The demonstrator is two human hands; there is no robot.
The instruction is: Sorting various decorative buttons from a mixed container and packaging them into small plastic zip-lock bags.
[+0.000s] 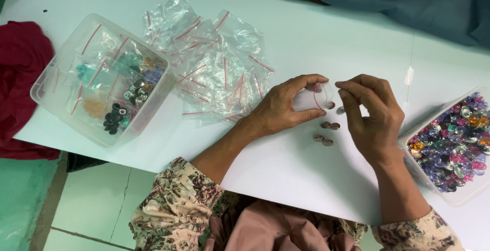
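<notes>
Fingers of both hands pinch a small clear red-striped bag [312, 98] beside loose buttons [326, 132].

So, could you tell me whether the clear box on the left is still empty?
No, the clear box on the left already holds several small zip bags filled with beads of different colours.

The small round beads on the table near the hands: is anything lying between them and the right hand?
Nothing visible does. The beads lie on bare white table, just beside the right hand. The left hand holds a small clear bag above them.
</notes>
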